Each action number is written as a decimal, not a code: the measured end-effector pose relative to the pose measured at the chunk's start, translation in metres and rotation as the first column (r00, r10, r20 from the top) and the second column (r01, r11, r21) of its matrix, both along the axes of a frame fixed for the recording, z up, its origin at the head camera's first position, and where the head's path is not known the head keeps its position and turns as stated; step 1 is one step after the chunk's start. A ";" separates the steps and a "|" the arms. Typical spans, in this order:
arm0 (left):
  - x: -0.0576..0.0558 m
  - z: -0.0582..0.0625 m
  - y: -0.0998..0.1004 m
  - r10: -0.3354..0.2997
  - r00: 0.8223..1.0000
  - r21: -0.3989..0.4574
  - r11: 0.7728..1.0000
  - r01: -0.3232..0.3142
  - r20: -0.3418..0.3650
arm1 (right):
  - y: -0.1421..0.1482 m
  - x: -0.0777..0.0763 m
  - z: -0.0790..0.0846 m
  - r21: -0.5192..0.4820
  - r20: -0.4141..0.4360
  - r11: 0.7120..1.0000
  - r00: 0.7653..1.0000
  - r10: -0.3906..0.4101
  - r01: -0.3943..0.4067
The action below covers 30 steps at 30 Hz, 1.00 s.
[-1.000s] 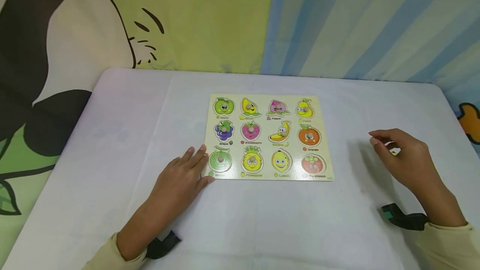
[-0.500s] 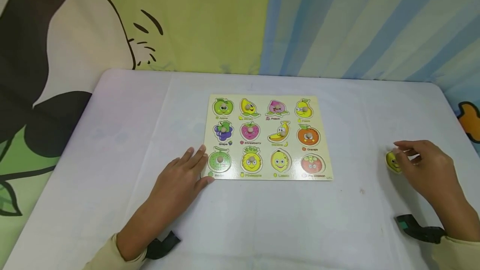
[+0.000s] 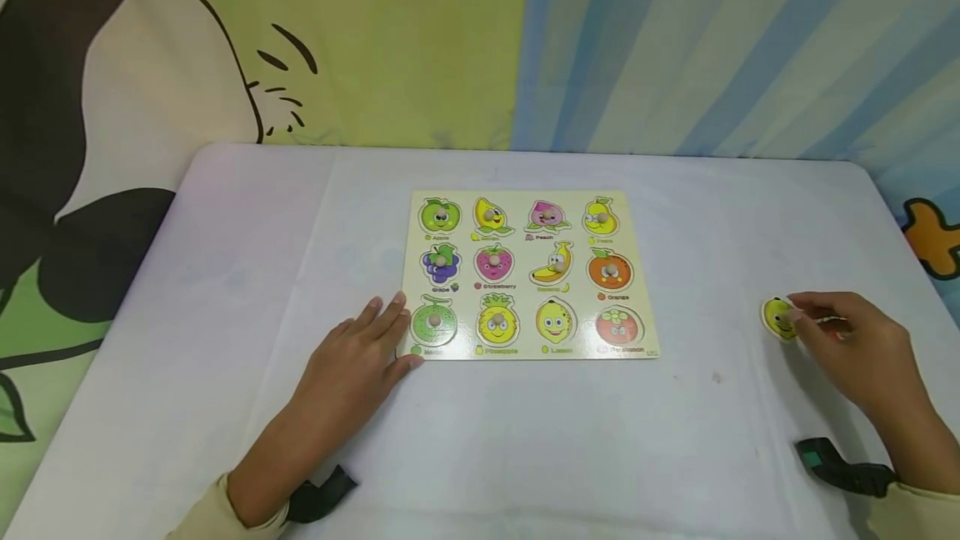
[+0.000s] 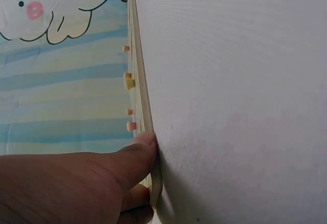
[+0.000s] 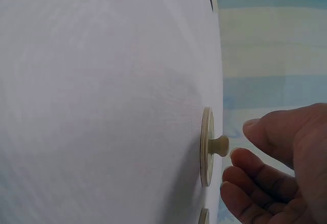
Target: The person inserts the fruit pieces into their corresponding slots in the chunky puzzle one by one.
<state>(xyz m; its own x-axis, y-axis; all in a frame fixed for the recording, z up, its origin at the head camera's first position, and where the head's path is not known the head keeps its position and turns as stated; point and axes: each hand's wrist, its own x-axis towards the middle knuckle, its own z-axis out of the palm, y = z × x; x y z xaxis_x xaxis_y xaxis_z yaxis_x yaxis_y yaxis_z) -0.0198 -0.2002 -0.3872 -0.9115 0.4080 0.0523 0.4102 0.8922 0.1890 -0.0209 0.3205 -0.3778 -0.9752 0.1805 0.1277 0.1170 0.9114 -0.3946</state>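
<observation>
A wooden knob puzzle board with cartoon fruits lies on the white table. My left hand rests at its near left corner, fingers straight against the left side and thumb at the front edge. At the right, a yellow lemon puzzle piece lies face up. My right hand is over it, partly covering it in the head view. In the right wrist view the piece's wooden knob stands just short of the thumb and fingertips, with a small gap between.
Part of another puzzle piece shows at the bottom of the right wrist view. On the board, the lemon spot and the persimmon spot show no knob. A printed cloth hangs behind the table's far edge.
My right hand has moved right and slightly nearer, uncovering the lemon piece, which was mostly hidden under it. The left hand stays at the board's corner. The head view has shifted slightly.
</observation>
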 end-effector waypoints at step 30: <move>-0.001 -0.001 -0.002 -0.019 1.000 0.012 1.000 0.019 -0.017 | 0.002 -0.007 -0.005 -0.005 0.157 0.996 0.983 0.090 -0.090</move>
